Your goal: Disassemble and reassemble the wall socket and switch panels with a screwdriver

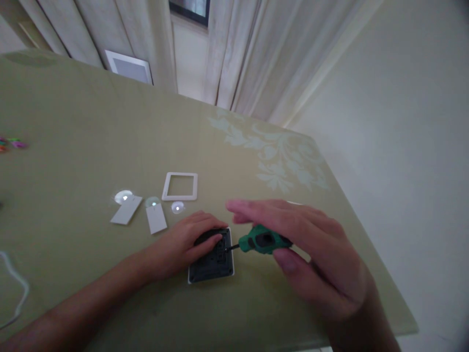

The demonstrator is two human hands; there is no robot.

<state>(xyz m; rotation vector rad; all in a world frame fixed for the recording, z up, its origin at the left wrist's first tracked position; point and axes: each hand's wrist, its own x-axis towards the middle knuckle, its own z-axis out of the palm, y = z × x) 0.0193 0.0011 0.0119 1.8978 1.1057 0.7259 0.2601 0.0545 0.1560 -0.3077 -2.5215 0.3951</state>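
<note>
A dark square switch module with a white rim (212, 266) lies face down on the olive-green table (91, 146). My left hand (186, 242) rests on its upper left part, fingers curled over it and pressing it down. My right hand (311, 244) grips a green-handled screwdriver (262, 240); its short black tip touches the module's right side. The index finger of that hand is stretched out above the tool.
A white square frame (180, 186) lies just beyond the module. Two white rocker plates (126, 210) (156, 218) lie to the left, among bright light reflections. A white cable (16, 288) curls at the left edge. Colourful small bits (10, 144) sit far left. Curtains hang behind.
</note>
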